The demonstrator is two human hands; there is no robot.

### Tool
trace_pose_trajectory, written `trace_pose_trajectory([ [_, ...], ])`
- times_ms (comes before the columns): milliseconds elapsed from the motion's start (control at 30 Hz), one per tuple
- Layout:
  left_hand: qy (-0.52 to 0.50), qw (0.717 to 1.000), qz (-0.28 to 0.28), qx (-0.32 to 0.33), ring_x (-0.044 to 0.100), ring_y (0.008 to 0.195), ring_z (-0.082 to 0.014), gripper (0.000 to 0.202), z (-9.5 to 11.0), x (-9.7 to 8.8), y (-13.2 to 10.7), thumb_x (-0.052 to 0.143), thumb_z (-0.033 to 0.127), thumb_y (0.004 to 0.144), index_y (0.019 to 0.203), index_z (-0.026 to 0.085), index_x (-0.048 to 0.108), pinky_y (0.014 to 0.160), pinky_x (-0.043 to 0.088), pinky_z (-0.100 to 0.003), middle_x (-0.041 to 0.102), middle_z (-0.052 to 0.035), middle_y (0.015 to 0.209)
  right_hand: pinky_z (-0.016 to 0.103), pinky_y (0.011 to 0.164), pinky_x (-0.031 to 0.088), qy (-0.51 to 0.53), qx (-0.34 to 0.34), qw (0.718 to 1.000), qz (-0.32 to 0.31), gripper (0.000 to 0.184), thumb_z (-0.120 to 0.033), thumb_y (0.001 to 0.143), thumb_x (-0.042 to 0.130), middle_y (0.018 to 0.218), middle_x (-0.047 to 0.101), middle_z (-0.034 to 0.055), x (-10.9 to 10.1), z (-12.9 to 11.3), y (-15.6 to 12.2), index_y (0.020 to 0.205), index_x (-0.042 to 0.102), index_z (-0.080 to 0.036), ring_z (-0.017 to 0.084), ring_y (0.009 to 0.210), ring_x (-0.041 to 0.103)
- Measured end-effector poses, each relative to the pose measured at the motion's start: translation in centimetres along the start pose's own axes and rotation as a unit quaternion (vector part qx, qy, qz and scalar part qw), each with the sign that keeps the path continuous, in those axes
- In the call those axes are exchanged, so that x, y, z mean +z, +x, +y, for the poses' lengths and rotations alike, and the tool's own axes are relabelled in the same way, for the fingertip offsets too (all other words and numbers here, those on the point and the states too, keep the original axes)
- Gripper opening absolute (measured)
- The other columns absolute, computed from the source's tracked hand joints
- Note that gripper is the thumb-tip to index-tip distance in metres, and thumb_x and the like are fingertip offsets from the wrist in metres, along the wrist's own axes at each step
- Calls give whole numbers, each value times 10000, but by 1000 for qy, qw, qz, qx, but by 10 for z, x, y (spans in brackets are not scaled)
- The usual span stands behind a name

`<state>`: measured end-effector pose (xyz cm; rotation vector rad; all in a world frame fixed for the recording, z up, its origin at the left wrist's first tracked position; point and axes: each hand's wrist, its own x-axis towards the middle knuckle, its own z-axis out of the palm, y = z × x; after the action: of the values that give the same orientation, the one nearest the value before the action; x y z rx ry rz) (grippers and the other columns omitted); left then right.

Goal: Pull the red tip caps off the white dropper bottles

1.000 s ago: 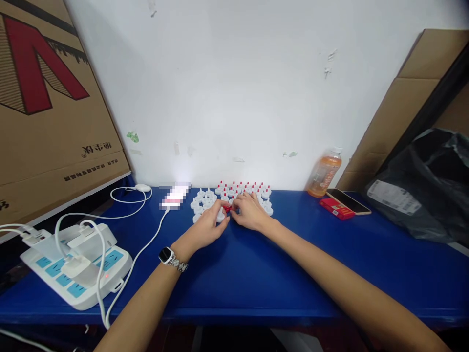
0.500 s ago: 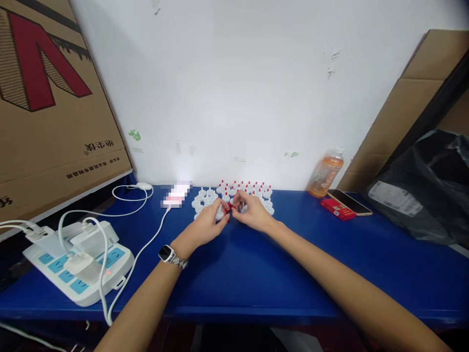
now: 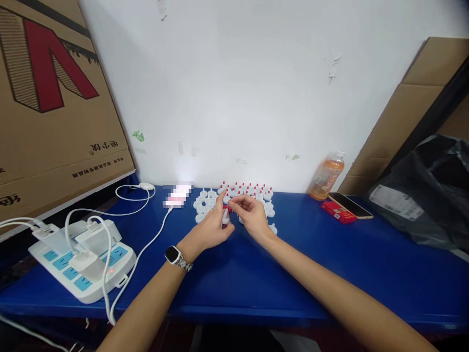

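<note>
My left hand (image 3: 211,229) is closed around a white spout cap (image 3: 225,218), its spout pointing up between thumb and fingers. Right beside it, my right hand (image 3: 253,216) makes a pinch just above some small red tip caps (image 3: 227,209). Whatever sits between those fingertips is too small to make out. White spout caps without red tips (image 3: 201,205) stand left of my hands. Behind them, rows of white spout caps with red tips (image 3: 249,188) stand near the wall. One more white cap (image 3: 273,229) lies at the group's front right.
On the left of the blue table (image 3: 293,274) are a power strip (image 3: 91,291) with plugs and a white cable (image 3: 144,247) leading to a glowing, blurred-out device (image 3: 178,194). A drink bottle (image 3: 327,177), red pack (image 3: 337,212), phone (image 3: 351,205) and dark plastic bag (image 3: 432,190) are at right.
A white cap now lies at the front right of the group, where none showed before. My left hand has turned, exposing the white cap in it, and my right fingertips have come close to its spout.
</note>
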<state>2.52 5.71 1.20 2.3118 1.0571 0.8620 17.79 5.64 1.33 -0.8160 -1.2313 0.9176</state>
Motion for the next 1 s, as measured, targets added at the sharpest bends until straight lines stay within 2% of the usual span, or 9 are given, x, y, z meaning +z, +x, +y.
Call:
trace_pose_trajectory([
  [133,-2,1000,10,1,583,657,-155,895,1,2,0,528,181,811,1555,164,30,674,456,-292,594,1,790,293,612,505,-3,13,1000,1,272,-442,682,798,696,681,17,4,4,-5,741,692,-198,156,633,609],
  [233,-12,1000,12,2,602,684,-160,904,1,3,1,537,177,815,1556,157,19,707,472,-299,610,-11,815,293,622,499,-13,0,1000,-3,248,-425,718,778,694,683,18,4,7,-9,729,688,-194,157,635,607],
  [400,-39,999,11,15,643,876,-198,891,2,3,2,548,209,849,1559,156,12,860,489,-354,651,-87,1006,292,653,479,-31,-41,999,-2,195,-370,766,743,716,670,19,5,8,-12,722,681,-190,152,658,588],
  [500,-45,999,-3,16,642,944,-209,881,2,4,3,539,249,875,1561,163,-8,894,485,-374,646,-112,1084,288,661,464,-44,-65,997,5,188,-347,769,728,686,640,4,6,9,-14,690,653,-193,147,653,567],
  [667,-45,999,-26,14,651,880,-198,882,1,3,3,533,203,859,1548,149,-14,838,496,-341,669,-67,966,279,637,447,-87,-80,993,-12,200,-336,769,702,650,593,-13,6,7,-19,657,610,-198,136,627,531],
  [733,-44,999,-14,18,651,865,-195,841,2,3,6,532,187,852,1538,162,47,816,493,-327,670,-53,939,279,634,446,-101,-85,991,-14,185,-333,771,700,653,594,-12,5,4,-18,672,620,-200,136,624,527],
  [833,-60,997,41,23,643,800,-172,656,4,3,11,547,269,889,1463,191,239,752,482,-285,666,-27,904,291,641,463,-66,-73,995,22,183,-358,757,728,688,636,2,2,-2,-12,715,646,-201,145,639,559],
  [933,-29,997,71,8,592,644,-155,384,4,1,14,512,424,939,1242,194,462,623,433,-258,623,14,748,303,649,493,-9,-39,997,71,257,-419,708,774,708,665,14,-1,-6,-5,705,634,-203,158,660,598],
  [1000,27,998,63,4,585,638,-171,312,5,-2,14,482,486,950,1043,193,529,597,406,-270,612,1,717,309,658,508,3,-22,996,84,286,-440,685,789,712,675,18,-2,-7,-3,692,629,-203,164,677,612],
])
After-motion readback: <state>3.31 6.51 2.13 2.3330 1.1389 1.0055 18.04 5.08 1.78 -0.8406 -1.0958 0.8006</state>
